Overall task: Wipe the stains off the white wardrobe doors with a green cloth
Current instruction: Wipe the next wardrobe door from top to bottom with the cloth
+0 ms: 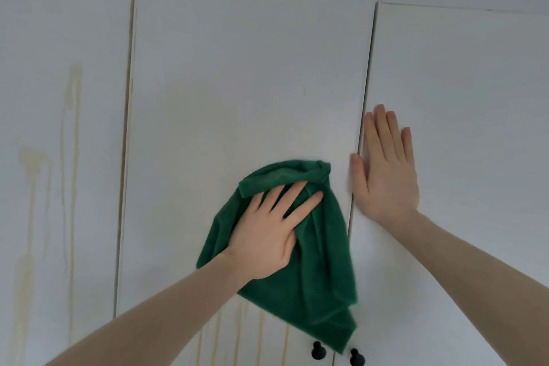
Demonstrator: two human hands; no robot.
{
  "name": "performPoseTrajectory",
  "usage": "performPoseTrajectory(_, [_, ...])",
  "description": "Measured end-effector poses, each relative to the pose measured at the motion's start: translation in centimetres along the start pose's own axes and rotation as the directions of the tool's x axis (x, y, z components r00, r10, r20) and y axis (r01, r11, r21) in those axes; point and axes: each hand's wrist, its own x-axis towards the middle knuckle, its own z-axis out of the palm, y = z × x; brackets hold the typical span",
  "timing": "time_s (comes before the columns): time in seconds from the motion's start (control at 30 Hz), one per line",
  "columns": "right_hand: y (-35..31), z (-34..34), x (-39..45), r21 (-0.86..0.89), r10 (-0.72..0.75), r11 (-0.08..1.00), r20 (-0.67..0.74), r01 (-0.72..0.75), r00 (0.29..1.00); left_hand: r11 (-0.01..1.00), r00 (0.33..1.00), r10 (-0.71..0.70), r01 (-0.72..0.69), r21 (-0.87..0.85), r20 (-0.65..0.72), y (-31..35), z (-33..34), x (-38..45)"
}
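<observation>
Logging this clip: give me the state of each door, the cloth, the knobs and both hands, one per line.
Left door: shut, yellowish drip stains.
Middle door: shut, faint streaks near the bottom.
Right door: shut, no clear stains.
Green cloth: bunched, pressed to the middle door.
Left hand: flat on the cloth.
Right hand: flat on the right door.
Black knobs: untouched.

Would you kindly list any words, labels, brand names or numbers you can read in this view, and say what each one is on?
None: no text, label, brand or number shows anywhere.
The wardrobe doors are plain white with yellowish streaks only.
The green cloth carries no visible tag or print.
The black knobs are unmarked.
</observation>
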Motion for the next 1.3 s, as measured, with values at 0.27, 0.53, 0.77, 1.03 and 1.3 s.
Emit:
performPoseTrajectory(0.27, [0.1,-0.5,0.0,-0.050,-0.001,0.999,0.058,0.004,0.998,0.995,0.968,0.023,-0.047,0.092,0.248,-4.7,0.2,-10.1])
performPoseTrajectory(0.53, [-0.6,-0.7,-2.7,-0.008,0.002,1.000,0.130,-0.001,0.991,0.989,0.985,-0.142,0.145,-0.023,0.094,-5.3,-2.8,-6.1])
performPoseTrajectory(0.77, [-0.7,-0.4,-4.7,0.000,-0.013,1.000,0.121,0.013,0.993,0.978,0.983,-0.174,0.167,-0.129,-0.050,-2.7,-4.1,4.5])
performPoseTrajectory(1.03, [-0.6,0.3,-4.5,-0.010,-0.014,1.000,0.067,0.015,0.998,0.998,0.993,-0.062,0.060,-0.024,-0.097,-1.8,-1.5,2.9])
performPoseTrajectory(1.3, [-0.5,-0.1,-4.6,0.005,-0.024,1.000,0.093,0.024,0.995,0.967,0.962,0.246,-0.251,0.031,0.122,-2.2,1.7,-7.2])
